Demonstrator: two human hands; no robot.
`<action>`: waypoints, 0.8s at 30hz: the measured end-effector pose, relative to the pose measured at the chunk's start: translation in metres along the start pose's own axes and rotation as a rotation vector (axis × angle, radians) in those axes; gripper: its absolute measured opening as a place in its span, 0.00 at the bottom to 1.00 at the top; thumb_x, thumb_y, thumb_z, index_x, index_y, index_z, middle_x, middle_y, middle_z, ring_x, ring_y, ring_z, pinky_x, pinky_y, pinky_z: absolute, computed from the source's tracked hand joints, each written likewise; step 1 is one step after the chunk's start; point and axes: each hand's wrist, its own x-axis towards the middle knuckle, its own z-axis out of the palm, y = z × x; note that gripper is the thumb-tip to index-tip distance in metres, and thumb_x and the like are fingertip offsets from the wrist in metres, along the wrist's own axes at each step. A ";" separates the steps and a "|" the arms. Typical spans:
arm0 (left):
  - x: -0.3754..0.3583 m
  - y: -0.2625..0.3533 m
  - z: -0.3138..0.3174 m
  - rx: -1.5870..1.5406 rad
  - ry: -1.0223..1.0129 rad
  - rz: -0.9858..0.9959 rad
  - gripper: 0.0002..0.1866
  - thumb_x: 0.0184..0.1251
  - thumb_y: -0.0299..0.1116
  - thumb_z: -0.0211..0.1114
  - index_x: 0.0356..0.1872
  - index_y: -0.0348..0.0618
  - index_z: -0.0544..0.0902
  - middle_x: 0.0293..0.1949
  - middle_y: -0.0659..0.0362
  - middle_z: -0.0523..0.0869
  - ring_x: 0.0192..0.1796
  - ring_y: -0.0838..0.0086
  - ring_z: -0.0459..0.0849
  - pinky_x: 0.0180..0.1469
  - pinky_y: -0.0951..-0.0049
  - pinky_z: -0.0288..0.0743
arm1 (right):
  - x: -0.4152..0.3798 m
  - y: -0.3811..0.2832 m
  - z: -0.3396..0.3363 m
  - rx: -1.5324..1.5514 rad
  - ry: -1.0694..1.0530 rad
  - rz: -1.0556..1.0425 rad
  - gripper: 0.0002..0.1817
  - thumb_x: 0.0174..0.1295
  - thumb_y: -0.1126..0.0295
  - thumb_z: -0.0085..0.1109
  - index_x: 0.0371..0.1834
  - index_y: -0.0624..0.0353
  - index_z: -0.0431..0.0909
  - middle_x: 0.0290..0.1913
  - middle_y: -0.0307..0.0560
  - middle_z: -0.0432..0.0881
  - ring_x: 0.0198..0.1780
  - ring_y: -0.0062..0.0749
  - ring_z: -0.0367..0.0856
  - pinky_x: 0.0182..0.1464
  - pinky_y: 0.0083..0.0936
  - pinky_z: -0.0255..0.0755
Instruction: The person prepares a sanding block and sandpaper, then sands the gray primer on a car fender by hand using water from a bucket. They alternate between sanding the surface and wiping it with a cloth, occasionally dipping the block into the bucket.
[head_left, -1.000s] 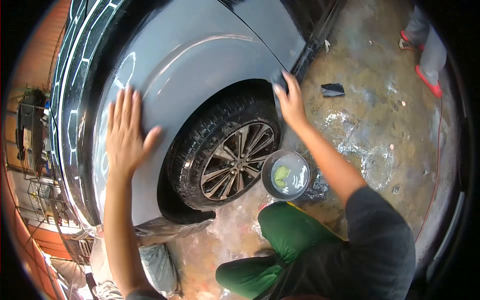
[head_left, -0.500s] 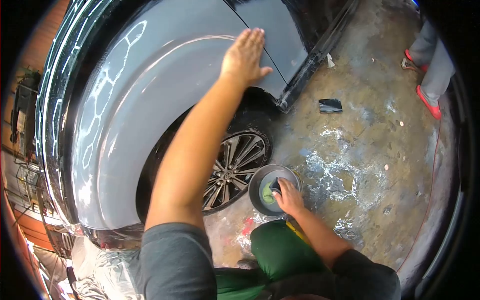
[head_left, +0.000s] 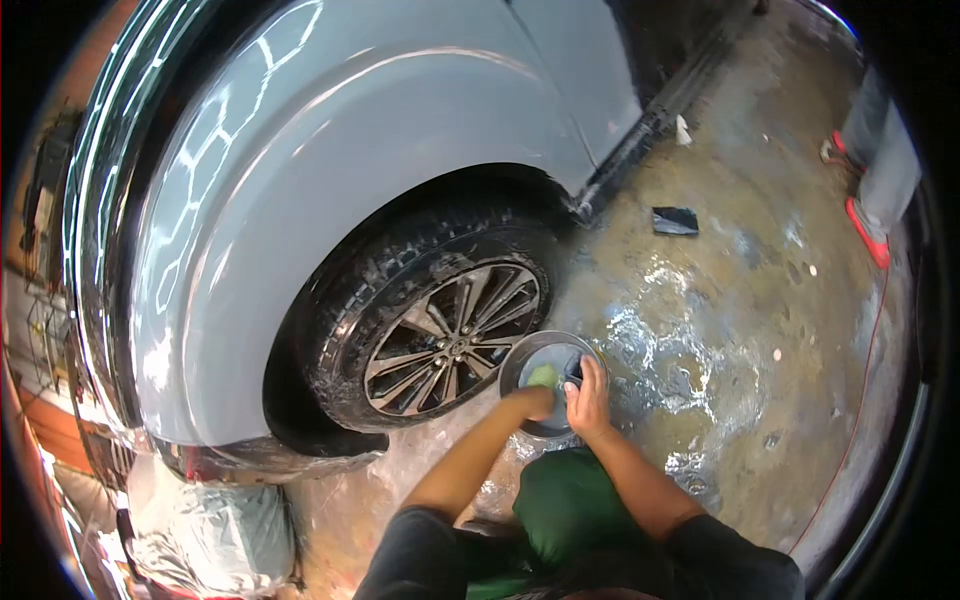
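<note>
My left hand point(head_left: 535, 403) reaches over the near left rim of a round grey basin point(head_left: 504, 372). Its fingers are hidden, close beside a light green cloth or sponge point(head_left: 543, 376) in the basin. At the basin's right side my right hand point(head_left: 589, 396) is closed on a small dark pad point(head_left: 573, 368), held above cloudy water. A car with a grey, wet-looking fender point(head_left: 400, 130) fills the upper left. The basin stands beside its wheel point(head_left: 455, 340).
A dark rectangular sheet point(head_left: 676, 221) and a whitish scrap point(head_left: 683, 131) lie on the wet, stained floor point(head_left: 740, 330). Another person's legs point(head_left: 880, 165) with red shoes are at the upper right. Plastic-wrapped material point(head_left: 225, 535) lies at the lower left.
My left hand has come down from the car's panel near the door seam to the basin. My right hand stays at the basin with the dark pad. The view has shifted slightly.
</note>
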 end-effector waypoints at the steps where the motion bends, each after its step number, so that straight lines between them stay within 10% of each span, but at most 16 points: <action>1: 0.030 0.004 0.023 -0.170 0.107 -0.092 0.15 0.60 0.33 0.64 0.44 0.38 0.92 0.45 0.41 0.91 0.49 0.52 0.92 0.49 0.55 0.83 | -0.001 0.001 0.001 0.008 -0.014 0.000 0.32 0.73 0.67 0.56 0.75 0.75 0.60 0.72 0.75 0.66 0.71 0.71 0.66 0.75 0.54 0.60; 9: 0.008 0.002 -0.009 -0.263 0.125 -0.021 0.19 0.76 0.42 0.54 0.49 0.40 0.87 0.51 0.45 0.89 0.54 0.52 0.86 0.59 0.56 0.78 | -0.005 0.004 0.002 -0.054 -0.027 0.005 0.32 0.74 0.65 0.56 0.75 0.75 0.60 0.71 0.74 0.66 0.72 0.71 0.66 0.75 0.56 0.59; 12: -0.162 0.002 -0.108 -0.550 0.796 0.181 0.20 0.82 0.44 0.50 0.48 0.38 0.85 0.48 0.45 0.88 0.55 0.53 0.85 0.59 0.55 0.76 | -0.003 0.006 0.005 -0.070 -0.037 -0.028 0.32 0.74 0.65 0.56 0.75 0.75 0.60 0.71 0.74 0.67 0.72 0.70 0.66 0.76 0.56 0.58; 14: -0.323 0.079 -0.219 -0.501 1.085 -0.154 0.14 0.80 0.33 0.53 0.48 0.36 0.85 0.45 0.46 0.88 0.51 0.55 0.87 0.56 0.59 0.79 | -0.007 0.010 0.003 -0.095 -0.086 -0.033 0.32 0.74 0.65 0.56 0.74 0.74 0.61 0.71 0.74 0.67 0.71 0.70 0.66 0.75 0.55 0.59; 16: -0.401 0.094 -0.271 -0.072 1.535 -0.048 0.17 0.71 0.19 0.53 0.55 0.38 0.85 0.40 0.46 0.89 0.43 0.60 0.87 0.50 0.60 0.81 | -0.004 0.002 -0.002 -0.119 -0.156 -0.035 0.32 0.74 0.65 0.56 0.74 0.74 0.61 0.71 0.73 0.67 0.70 0.69 0.67 0.74 0.55 0.60; 19: -0.484 0.114 -0.334 0.762 1.377 -0.361 0.23 0.78 0.30 0.56 0.71 0.43 0.78 0.66 0.49 0.82 0.68 0.56 0.81 0.70 0.57 0.73 | 0.006 -0.008 -0.004 -0.217 -0.224 -0.037 0.31 0.73 0.64 0.58 0.72 0.74 0.63 0.71 0.70 0.69 0.69 0.67 0.68 0.73 0.54 0.62; 22: -0.510 0.099 -0.367 1.007 1.055 -0.753 0.39 0.84 0.60 0.39 0.81 0.37 0.60 0.84 0.52 0.57 0.87 0.59 0.47 0.87 0.56 0.36 | 0.012 -0.016 0.003 -0.271 -0.264 -0.016 0.31 0.72 0.63 0.59 0.71 0.74 0.64 0.70 0.68 0.70 0.69 0.65 0.69 0.72 0.51 0.64; 24: -0.518 0.076 -0.373 1.148 1.059 -0.681 0.43 0.83 0.64 0.36 0.82 0.36 0.57 0.84 0.47 0.55 0.87 0.58 0.47 0.87 0.58 0.37 | 0.012 -0.016 0.002 -0.271 -0.327 0.022 0.31 0.72 0.62 0.60 0.71 0.73 0.65 0.70 0.67 0.71 0.69 0.63 0.70 0.71 0.48 0.66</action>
